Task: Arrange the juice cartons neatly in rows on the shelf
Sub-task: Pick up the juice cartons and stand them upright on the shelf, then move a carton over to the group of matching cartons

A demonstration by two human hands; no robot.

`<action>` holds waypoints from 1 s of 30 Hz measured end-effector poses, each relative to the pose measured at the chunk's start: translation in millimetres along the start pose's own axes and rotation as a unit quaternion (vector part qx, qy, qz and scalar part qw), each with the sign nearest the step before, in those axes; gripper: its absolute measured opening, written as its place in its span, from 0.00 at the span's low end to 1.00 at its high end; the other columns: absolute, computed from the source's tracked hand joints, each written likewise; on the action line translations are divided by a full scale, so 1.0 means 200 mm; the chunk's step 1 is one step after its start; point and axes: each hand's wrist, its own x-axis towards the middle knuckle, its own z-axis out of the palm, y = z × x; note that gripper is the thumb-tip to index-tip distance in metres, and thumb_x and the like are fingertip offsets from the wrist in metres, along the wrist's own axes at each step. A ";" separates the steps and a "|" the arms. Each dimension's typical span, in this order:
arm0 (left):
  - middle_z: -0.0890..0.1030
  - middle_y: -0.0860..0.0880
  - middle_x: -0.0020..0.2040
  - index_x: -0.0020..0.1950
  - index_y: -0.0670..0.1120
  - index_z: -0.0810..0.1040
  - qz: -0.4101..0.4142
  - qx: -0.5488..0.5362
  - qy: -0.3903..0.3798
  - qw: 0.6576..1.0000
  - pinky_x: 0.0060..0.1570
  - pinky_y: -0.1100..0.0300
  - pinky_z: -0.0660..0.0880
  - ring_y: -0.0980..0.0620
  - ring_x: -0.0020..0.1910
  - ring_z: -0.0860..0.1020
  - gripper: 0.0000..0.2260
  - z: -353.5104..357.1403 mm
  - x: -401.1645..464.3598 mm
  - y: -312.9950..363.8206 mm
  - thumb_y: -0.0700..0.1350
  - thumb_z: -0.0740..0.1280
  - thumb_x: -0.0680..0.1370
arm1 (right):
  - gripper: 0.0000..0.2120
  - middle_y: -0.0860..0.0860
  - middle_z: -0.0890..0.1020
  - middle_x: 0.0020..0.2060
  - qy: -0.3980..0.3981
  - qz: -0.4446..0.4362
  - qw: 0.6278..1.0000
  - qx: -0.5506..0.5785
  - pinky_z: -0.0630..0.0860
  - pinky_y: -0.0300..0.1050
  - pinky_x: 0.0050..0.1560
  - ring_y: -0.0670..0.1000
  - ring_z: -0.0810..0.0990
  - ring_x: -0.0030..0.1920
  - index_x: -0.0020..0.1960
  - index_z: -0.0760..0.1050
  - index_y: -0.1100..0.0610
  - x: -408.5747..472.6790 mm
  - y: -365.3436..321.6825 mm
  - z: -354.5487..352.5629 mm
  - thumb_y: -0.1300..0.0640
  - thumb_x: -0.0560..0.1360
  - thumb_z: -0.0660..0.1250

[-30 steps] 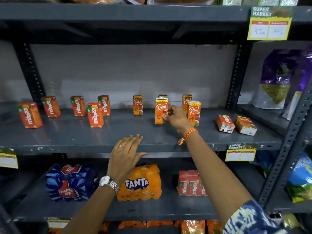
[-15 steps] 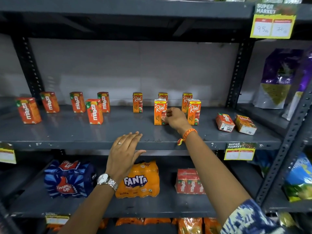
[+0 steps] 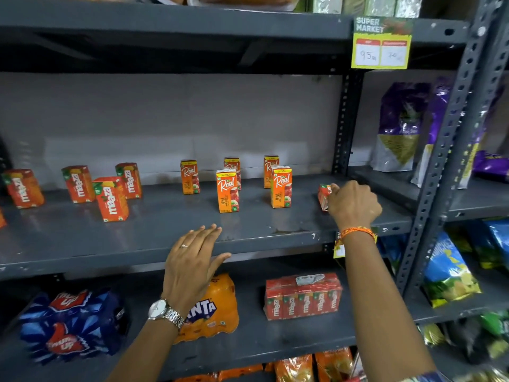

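Several orange Real juice cartons stand on the grey middle shelf [image 3: 154, 232]: one at the left [image 3: 190, 177], a front one [image 3: 227, 191] with another behind it [image 3: 232, 165], and a front-right one [image 3: 281, 186] with one behind [image 3: 271, 166]. Several red Maaza cartons stand to the left, among them a front one [image 3: 111, 198] and a far-left one [image 3: 23, 188]. My right hand [image 3: 354, 206] is curled around a small red carton [image 3: 322, 196] at the shelf's right end. My left hand [image 3: 192, 260] rests flat and open on the shelf's front edge, holding nothing.
The shelf below holds a Thums Up pack [image 3: 71, 326], a Fanta pack [image 3: 214, 310] and a wrapped Maaza multipack [image 3: 303, 297]. A perforated upright post [image 3: 343, 119] bounds the shelf on the right. Snack bags [image 3: 399, 125] fill the neighbouring bay. A price tag [image 3: 381, 42] hangs above.
My right hand left the front Real carton and moved right to the red carton at the shelf's end. My left hand stayed on the shelf edge.
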 end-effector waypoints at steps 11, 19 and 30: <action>0.81 0.47 0.66 0.69 0.46 0.77 -0.010 0.002 0.024 1.000 0.63 0.49 0.72 0.46 0.64 0.80 0.27 0.05 -0.02 -0.01 0.64 0.57 0.81 | 0.23 0.60 0.80 0.59 -0.072 -0.001 0.997 0.007 0.77 0.53 0.53 0.63 0.79 0.61 0.63 0.70 0.64 -0.01 -0.12 0.08 0.50 0.75 0.67; 0.82 0.46 0.65 0.68 0.46 0.78 -0.013 0.001 0.014 1.000 0.61 0.48 0.74 0.45 0.63 0.81 0.27 0.03 -0.01 0.00 0.63 0.58 0.80 | 0.10 0.65 0.82 0.47 -0.117 0.019 0.967 0.228 0.69 0.49 0.44 0.66 0.80 0.52 0.44 0.76 0.66 0.05 -0.02 0.10 0.58 0.73 0.65; 0.79 0.45 0.68 0.71 0.44 0.76 -0.023 -0.010 -0.006 1.000 0.69 0.51 0.67 0.46 0.66 0.78 0.27 -0.03 -0.06 -0.09 0.61 0.59 0.81 | 0.16 0.59 0.79 0.59 -0.260 0.046 0.690 0.674 0.81 0.44 0.48 0.55 0.82 0.56 0.67 0.69 0.67 -0.12 -0.07 -0.01 0.66 0.80 0.61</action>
